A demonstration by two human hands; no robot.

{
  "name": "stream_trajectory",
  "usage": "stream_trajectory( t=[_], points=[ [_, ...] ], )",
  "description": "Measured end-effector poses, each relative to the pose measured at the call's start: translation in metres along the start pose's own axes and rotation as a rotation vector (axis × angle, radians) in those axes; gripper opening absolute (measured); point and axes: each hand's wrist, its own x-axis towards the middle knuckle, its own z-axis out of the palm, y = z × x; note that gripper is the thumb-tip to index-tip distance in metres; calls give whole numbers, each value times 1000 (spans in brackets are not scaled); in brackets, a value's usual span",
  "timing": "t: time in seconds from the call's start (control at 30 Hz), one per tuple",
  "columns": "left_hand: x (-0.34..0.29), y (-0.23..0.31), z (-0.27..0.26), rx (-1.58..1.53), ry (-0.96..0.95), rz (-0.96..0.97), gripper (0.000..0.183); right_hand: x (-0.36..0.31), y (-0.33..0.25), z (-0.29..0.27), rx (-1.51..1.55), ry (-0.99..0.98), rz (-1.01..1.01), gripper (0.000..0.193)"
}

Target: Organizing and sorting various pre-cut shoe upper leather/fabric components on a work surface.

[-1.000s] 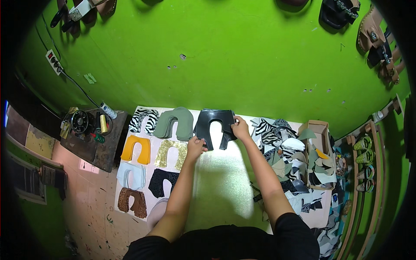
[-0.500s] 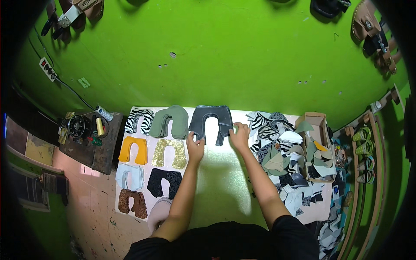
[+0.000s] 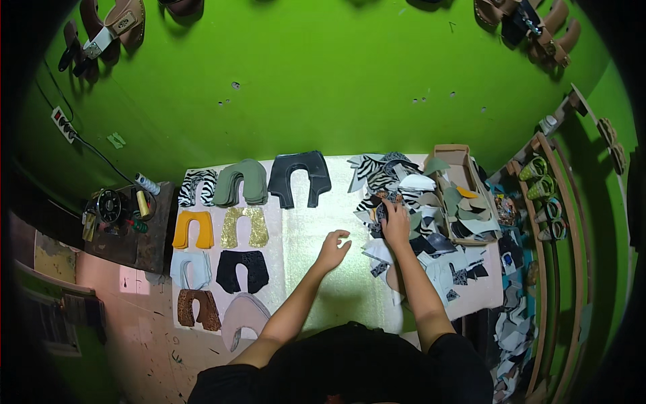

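My right hand (image 3: 396, 225) is in the heap of cut scraps (image 3: 418, 183) on the right of the table, its fingers closed on some small patterned scraps (image 3: 389, 197). My left hand (image 3: 332, 250) hovers over the middle of the table, empty, thumb and bent fingers apart. Beyond it, against the back edge, lies a stack of black U-shaped pieces (image 3: 282, 185). More U-shaped stacks stand in rows to its left: green (image 3: 231, 185), zebra-striped (image 3: 186, 191), yellow (image 3: 180, 232), gold (image 3: 229, 232), pale blue (image 3: 178, 271), black patterned (image 3: 227, 272), leopard-print (image 3: 186, 311) and beige (image 3: 235, 318).
A cardboard box (image 3: 449, 149) of scraps stands behind the heap at right. At left is a dark side table (image 3: 128, 246) with thread spools (image 3: 148, 184). A wooden rack (image 3: 550, 158) holds green sandals (image 3: 538, 178). More sandals (image 3: 121, 25) hang on the green wall.
Both hands have let go of the black U-shaped stack. The right has moved right into the scraps; the left has drawn back toward me. The whole view has shifted somewhat.
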Motion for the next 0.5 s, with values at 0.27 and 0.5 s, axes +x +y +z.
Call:
stream_trajectory(
  t=[0.27,0.5],
  points=[
    [-16,3,33,-62,-156,-11,30,-33,32,-23,347,194,136,45],
    [-3,14,46,-51,-170,-49,32,-61,60,-38,233,238,214,25]
  ],
)
